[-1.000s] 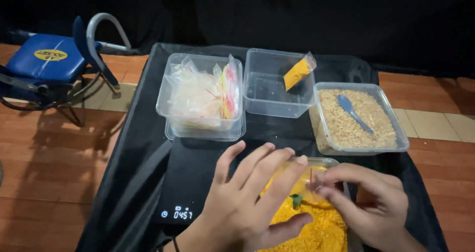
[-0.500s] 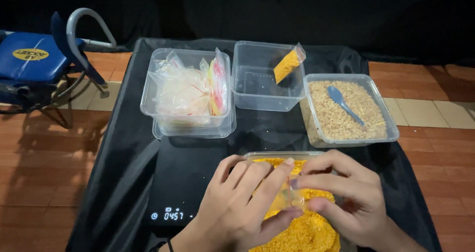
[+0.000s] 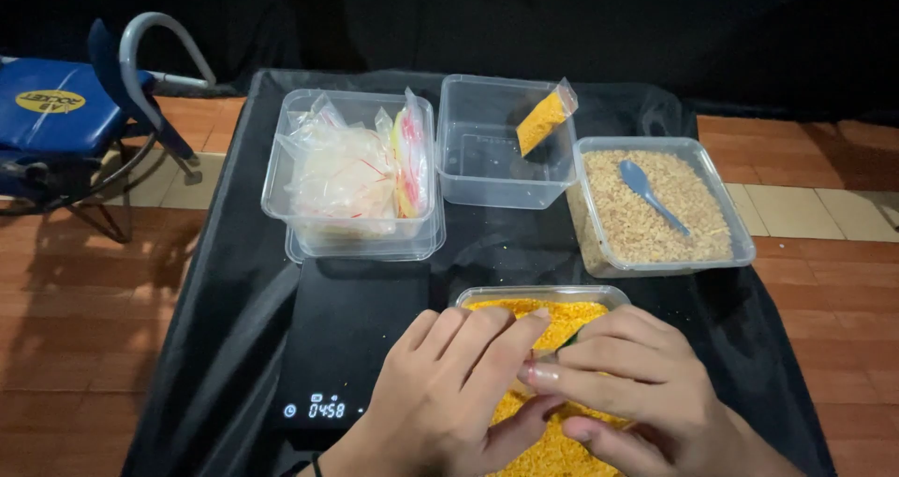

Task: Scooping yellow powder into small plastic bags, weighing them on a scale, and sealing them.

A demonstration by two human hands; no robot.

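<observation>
My left hand [image 3: 449, 393] and my right hand [image 3: 627, 383] meet fingertip to fingertip over a clear tub of yellow grain [image 3: 552, 297] at the near edge of the table. Between the fingers they pinch a small clear bag [image 3: 526, 384], which is mostly hidden. A sliver of something green [image 3: 568, 340] shows at my right hand's fingertips. Just left of the tub lies a black digital scale [image 3: 346, 337] with a lit display.
At the back stand three clear tubs: one with several empty zip bags [image 3: 356, 177], one [image 3: 487, 173] holding a single filled yellow packet [image 3: 543, 119], and one with brown grain [image 3: 684, 220] and a blue spoon [image 3: 646, 189]. A blue chair [image 3: 56, 112] stands at the left.
My view tilted down and the tubs moved up in it. My hands came together over the yellow grain and closed round the small bag; my left hand's fingers are no longer spread.
</observation>
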